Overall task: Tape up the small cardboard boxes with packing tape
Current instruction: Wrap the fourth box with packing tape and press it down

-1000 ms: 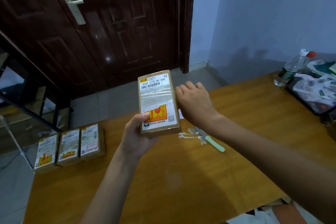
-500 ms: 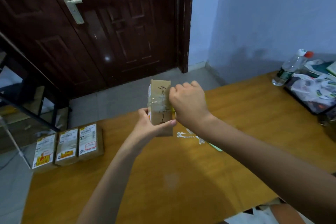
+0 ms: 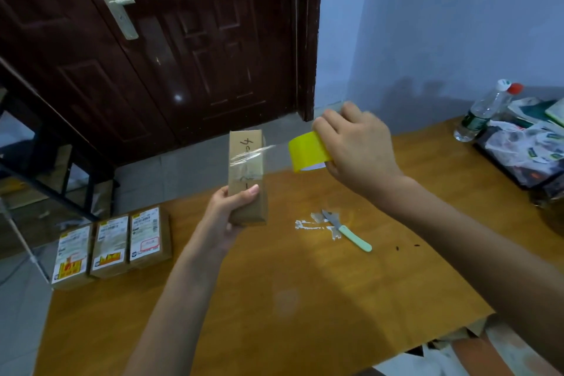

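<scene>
My left hand (image 3: 229, 210) grips the lower end of a small cardboard box (image 3: 246, 174), held upright above the wooden table (image 3: 274, 299) with its narrow side toward me. Clear tape bands the box's middle. A strip of tape stretches from the box rightward to a yellow tape roll (image 3: 306, 152). My right hand (image 3: 357, 149) holds that roll, to the right of the box and slightly higher. Three more small labelled boxes (image 3: 113, 246) lie side by side at the table's left edge.
A small knife with a mint-green handle (image 3: 351, 232) lies on the table beside white tape scraps. A plastic water bottle (image 3: 483, 111) and a pile of bags and packets (image 3: 531, 146) fill the far right. A dark wooden door (image 3: 171, 40) stands behind.
The box has been turned from label-facing to its narrow side. My right hand left the box and pulled the tape roll out to the right, stretching a strip.
</scene>
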